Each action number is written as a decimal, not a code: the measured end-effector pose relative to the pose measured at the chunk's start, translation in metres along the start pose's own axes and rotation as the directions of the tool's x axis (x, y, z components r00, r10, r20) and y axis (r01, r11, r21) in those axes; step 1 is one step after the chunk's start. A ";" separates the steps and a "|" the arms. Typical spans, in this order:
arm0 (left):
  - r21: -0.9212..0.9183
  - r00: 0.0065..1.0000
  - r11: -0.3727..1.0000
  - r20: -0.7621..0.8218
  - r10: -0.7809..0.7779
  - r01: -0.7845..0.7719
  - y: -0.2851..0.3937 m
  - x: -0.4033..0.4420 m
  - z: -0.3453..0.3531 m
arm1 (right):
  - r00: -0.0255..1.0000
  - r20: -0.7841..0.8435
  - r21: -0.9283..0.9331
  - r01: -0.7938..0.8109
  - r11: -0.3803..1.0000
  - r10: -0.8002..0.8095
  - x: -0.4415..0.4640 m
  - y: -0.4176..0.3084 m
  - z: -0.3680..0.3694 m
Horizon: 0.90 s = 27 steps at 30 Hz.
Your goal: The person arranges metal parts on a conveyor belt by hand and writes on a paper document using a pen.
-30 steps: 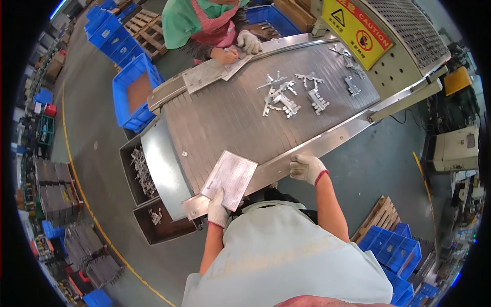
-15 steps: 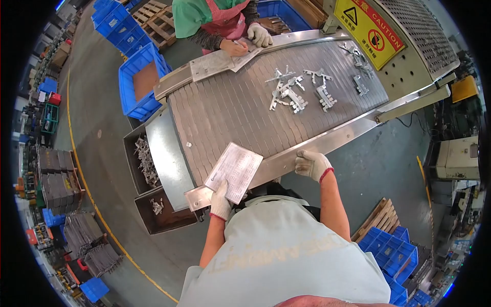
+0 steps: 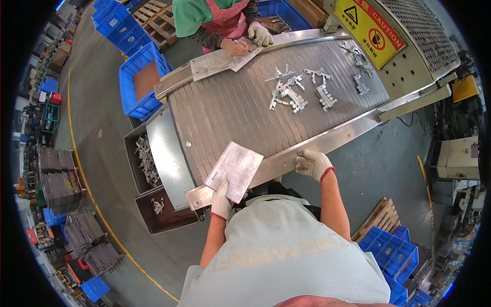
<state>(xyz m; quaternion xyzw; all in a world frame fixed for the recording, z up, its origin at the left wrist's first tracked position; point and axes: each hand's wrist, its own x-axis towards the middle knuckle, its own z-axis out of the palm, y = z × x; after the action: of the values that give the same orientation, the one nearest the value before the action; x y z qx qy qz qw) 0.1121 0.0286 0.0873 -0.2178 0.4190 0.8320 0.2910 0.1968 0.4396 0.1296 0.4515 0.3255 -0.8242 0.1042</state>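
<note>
- The left hand is closed on the sheet: thumb laid on top at the short edge nearest the body, fingers hidden beneath.
- The sheet lies forward and to the right of that grip, over the near edge of the belt, close to its near left corner; whether its underside touches the surface, I cannot tell.
- Its long axis runs slantwise to the near edge, away from the body, with the far end leaning right.
- The right hand is apart from the sheet, farther right by the rail. Its fingers are folded in with nothing showing in them; contact with the rail is unclear. The left hand is plainly the nearer one.
- Metal parts lie toward the right end of the belt, well apart from both hands.
- Across, at the far edge, a co-worker's bare hand holds a pen over papers; the gloved hand rests beside it.
</note>
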 end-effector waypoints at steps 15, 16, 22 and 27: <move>0.010 0.999 1.000 0.027 -0.016 0.016 0.006 -0.008 0.012 | 1.000 0.005 0.007 -0.010 1.000 0.010 0.002 -0.002 -0.004; 0.002 1.000 1.000 0.021 -0.012 0.012 0.004 -0.006 0.010 | 1.000 0.004 0.009 -0.009 1.000 0.009 0.002 -0.003 -0.004; 0.003 1.000 1.000 0.007 0.009 -0.009 -0.001 -0.001 0.007 | 1.000 -0.005 0.003 -0.002 1.000 0.002 -0.001 -0.004 -0.002; 0.012 1.000 1.000 0.024 0.003 -0.004 0.002 -0.005 0.014 | 1.000 0.013 0.003 0.003 1.000 -0.003 0.001 -0.005 -0.005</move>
<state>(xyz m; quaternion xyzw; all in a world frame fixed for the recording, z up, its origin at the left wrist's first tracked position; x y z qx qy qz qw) 0.1127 0.0377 0.0996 -0.2052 0.4209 0.8326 0.2959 0.1975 0.4464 0.1289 0.4457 0.3241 -0.8279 0.1045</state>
